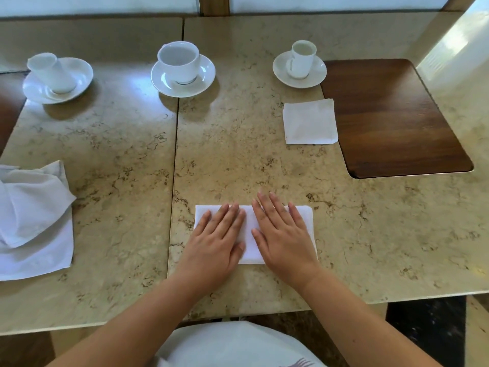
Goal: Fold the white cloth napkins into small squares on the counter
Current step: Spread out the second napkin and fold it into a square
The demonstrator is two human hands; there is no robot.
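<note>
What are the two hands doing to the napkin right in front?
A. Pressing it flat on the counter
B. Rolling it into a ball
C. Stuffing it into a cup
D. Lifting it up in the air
A. The left hand and right hand lie flat with straight fingers on the folded napkin, which rests on the counter.

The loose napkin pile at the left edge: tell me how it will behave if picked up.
The loose napkin pile would likely be floppy: it lies crumpled in soft folds, so it should sag and unfold when lifted. It looks thin, so probably light for its size. On the smooth stone counter it might slide if pushed, bunching rather than moving as one piece.
</note>
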